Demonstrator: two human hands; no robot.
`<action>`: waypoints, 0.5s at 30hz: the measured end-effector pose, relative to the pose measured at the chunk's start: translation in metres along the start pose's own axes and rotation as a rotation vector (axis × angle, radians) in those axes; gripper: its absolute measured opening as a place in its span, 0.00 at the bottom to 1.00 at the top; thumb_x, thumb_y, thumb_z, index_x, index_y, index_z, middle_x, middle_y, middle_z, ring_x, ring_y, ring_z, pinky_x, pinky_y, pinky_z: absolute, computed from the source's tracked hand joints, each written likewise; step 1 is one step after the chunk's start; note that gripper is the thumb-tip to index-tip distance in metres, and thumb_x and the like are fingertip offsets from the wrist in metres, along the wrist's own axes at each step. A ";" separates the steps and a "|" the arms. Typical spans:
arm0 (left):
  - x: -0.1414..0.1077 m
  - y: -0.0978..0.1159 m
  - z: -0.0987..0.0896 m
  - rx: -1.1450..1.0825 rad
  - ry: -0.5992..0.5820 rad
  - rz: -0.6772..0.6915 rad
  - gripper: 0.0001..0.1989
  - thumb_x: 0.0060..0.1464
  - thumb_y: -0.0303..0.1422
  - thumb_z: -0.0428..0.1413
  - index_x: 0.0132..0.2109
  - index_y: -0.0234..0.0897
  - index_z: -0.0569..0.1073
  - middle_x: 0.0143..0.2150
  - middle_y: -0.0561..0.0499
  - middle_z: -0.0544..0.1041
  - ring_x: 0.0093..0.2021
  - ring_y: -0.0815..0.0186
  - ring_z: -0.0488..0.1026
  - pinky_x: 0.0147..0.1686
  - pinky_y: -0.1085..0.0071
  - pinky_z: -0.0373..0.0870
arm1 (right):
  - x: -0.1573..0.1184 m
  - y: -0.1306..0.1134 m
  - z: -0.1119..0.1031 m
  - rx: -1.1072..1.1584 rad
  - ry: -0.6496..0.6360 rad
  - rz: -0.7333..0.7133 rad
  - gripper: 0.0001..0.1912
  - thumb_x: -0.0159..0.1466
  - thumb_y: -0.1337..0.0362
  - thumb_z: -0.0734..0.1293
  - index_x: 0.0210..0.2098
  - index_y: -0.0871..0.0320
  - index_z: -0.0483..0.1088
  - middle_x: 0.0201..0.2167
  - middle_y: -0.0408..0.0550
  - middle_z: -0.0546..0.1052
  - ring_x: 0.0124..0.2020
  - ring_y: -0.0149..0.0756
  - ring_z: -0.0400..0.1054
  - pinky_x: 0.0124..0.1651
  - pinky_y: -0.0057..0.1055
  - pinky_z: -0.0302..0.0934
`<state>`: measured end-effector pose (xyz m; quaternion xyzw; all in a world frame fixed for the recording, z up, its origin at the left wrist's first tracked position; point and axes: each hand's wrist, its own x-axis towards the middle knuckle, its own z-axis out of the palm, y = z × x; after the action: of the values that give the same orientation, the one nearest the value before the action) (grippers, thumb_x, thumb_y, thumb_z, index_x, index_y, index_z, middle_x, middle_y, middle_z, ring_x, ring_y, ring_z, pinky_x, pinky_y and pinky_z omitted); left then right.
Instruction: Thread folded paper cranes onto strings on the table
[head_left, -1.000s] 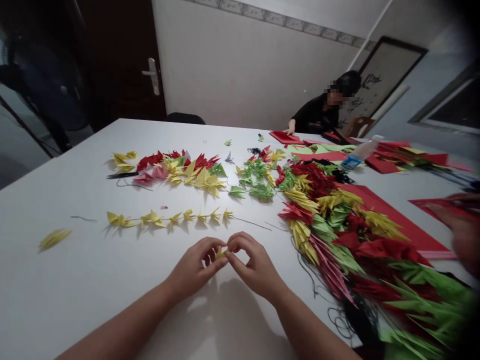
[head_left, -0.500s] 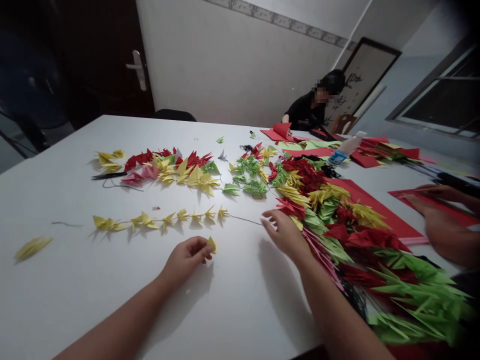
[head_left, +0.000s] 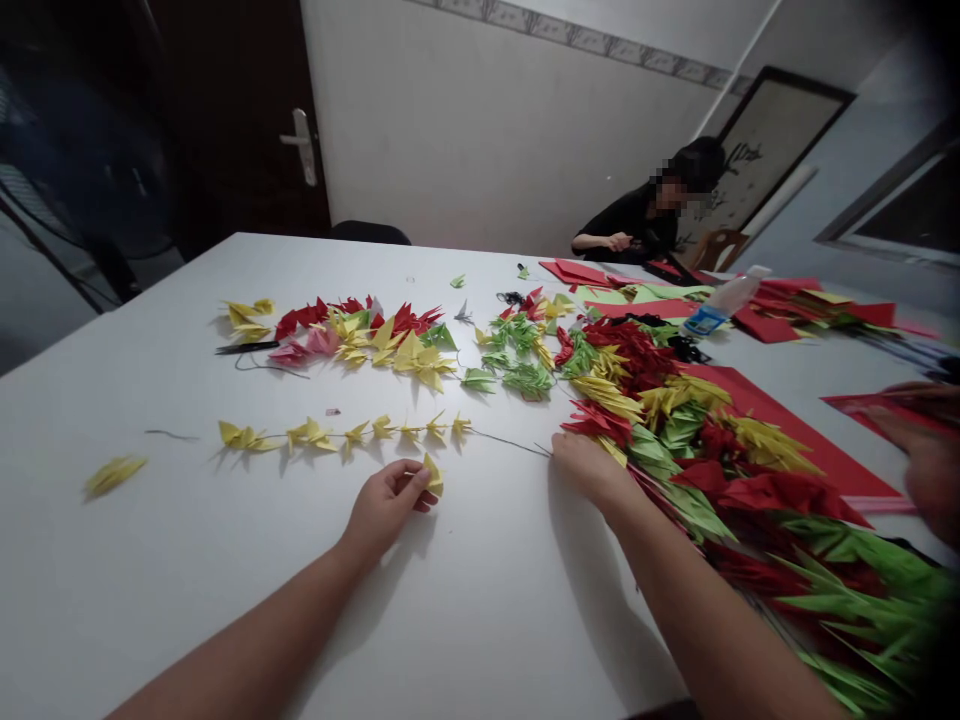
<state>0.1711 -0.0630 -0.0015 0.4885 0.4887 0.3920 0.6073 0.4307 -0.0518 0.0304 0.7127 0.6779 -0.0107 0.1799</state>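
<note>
My left hand [head_left: 391, 495] pinches a single yellow folded paper crane [head_left: 433, 476] between thumb and fingers, just above the white table. My right hand [head_left: 589, 465] is closed at the right end of a dark string [head_left: 510, 443], its fingertips bunched together there. Several yellow paper cranes [head_left: 315, 435] are threaded in a row along this string, lying to the left. Farther left lies a small yellow bundle of folded paper [head_left: 116, 476]. Right beside my right hand is a large heap of red, green, yellow and pink cranes [head_left: 660, 410].
A strand of mixed cranes [head_left: 405, 350] and black scissors [head_left: 247, 348] lie beyond the yellow row. A plastic bottle [head_left: 720, 305] and red paper sheets [head_left: 795, 430] are on the right. One person [head_left: 652, 220] sits across the table; another person's hands [head_left: 922, 430] are at the right edge.
My right hand's fingers, apart before, have closed at the string's end. My left hand still holds the yellow crane, now turned a little. The view has shifted, and the person across has raised a hand.
</note>
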 end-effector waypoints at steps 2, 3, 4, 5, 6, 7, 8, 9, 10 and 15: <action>0.002 0.001 0.004 0.034 0.051 0.003 0.14 0.44 0.42 0.57 0.31 0.35 0.69 0.23 0.53 0.74 0.26 0.67 0.73 0.29 0.73 0.68 | 0.003 0.000 -0.003 -0.001 -0.028 -0.025 0.14 0.55 0.81 0.57 0.37 0.70 0.70 0.37 0.64 0.75 0.41 0.41 0.70 0.40 0.28 0.59; 0.003 0.001 0.006 0.056 0.065 0.008 0.14 0.44 0.42 0.57 0.31 0.35 0.69 0.22 0.53 0.73 0.25 0.67 0.73 0.28 0.73 0.67 | 0.005 0.000 -0.003 0.000 -0.037 -0.033 0.13 0.54 0.80 0.58 0.35 0.70 0.71 0.35 0.64 0.75 0.39 0.41 0.71 0.39 0.28 0.59; 0.004 0.001 0.008 0.078 0.071 0.015 0.13 0.44 0.41 0.57 0.30 0.35 0.69 0.21 0.53 0.73 0.24 0.67 0.72 0.27 0.73 0.67 | 0.007 -0.001 -0.004 0.001 -0.043 -0.038 0.12 0.54 0.80 0.60 0.34 0.69 0.71 0.34 0.63 0.75 0.38 0.41 0.71 0.38 0.28 0.60; 0.005 0.000 0.010 0.092 0.075 0.022 0.13 0.44 0.41 0.57 0.30 0.35 0.69 0.21 0.53 0.73 0.24 0.67 0.72 0.27 0.73 0.66 | 0.009 -0.001 -0.004 0.003 -0.047 -0.040 0.10 0.53 0.79 0.61 0.33 0.69 0.72 0.32 0.63 0.76 0.37 0.41 0.72 0.37 0.28 0.60; 0.006 0.000 0.011 0.096 0.076 0.029 0.13 0.44 0.41 0.56 0.30 0.35 0.69 0.21 0.53 0.73 0.23 0.67 0.72 0.26 0.73 0.66 | 0.010 -0.001 -0.004 0.009 -0.049 -0.043 0.09 0.53 0.78 0.62 0.32 0.68 0.72 0.31 0.62 0.76 0.36 0.41 0.72 0.36 0.27 0.60; 0.007 0.000 0.012 0.088 0.077 0.035 0.13 0.45 0.41 0.56 0.30 0.35 0.69 0.21 0.53 0.73 0.23 0.67 0.72 0.26 0.73 0.66 | 0.011 -0.001 -0.005 0.017 -0.047 -0.045 0.09 0.52 0.77 0.62 0.31 0.68 0.72 0.31 0.61 0.76 0.35 0.40 0.72 0.35 0.27 0.60; 0.008 0.000 0.013 0.068 0.077 0.041 0.13 0.44 0.41 0.56 0.30 0.35 0.69 0.21 0.53 0.73 0.24 0.67 0.72 0.26 0.73 0.67 | 0.012 0.001 -0.007 0.029 -0.043 -0.046 0.08 0.52 0.77 0.63 0.31 0.67 0.71 0.30 0.60 0.76 0.34 0.39 0.72 0.34 0.26 0.59; 0.010 -0.001 0.014 0.040 0.079 0.047 0.13 0.44 0.41 0.57 0.30 0.35 0.69 0.21 0.53 0.73 0.24 0.67 0.73 0.27 0.73 0.67 | 0.011 0.004 -0.009 0.042 -0.033 -0.044 0.07 0.52 0.76 0.62 0.30 0.67 0.71 0.30 0.60 0.76 0.33 0.39 0.71 0.33 0.26 0.59; 0.011 -0.001 0.015 0.011 0.082 0.052 0.13 0.44 0.41 0.57 0.30 0.35 0.69 0.21 0.53 0.73 0.25 0.67 0.73 0.28 0.73 0.68 | 0.009 0.007 -0.012 0.056 -0.021 -0.039 0.07 0.53 0.75 0.62 0.30 0.66 0.70 0.31 0.59 0.76 0.33 0.38 0.71 0.32 0.26 0.58; 0.024 -0.001 0.018 -0.149 0.063 0.074 0.15 0.41 0.41 0.60 0.31 0.34 0.70 0.23 0.53 0.74 0.26 0.68 0.74 0.31 0.72 0.70 | -0.014 -0.001 -0.039 0.352 0.180 -0.040 0.08 0.60 0.69 0.55 0.34 0.61 0.63 0.30 0.50 0.74 0.29 0.32 0.66 0.28 0.24 0.54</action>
<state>0.1938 -0.0441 -0.0071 0.4471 0.4587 0.4645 0.6115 0.4201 -0.0549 0.0699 0.7176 0.6930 -0.0689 -0.0089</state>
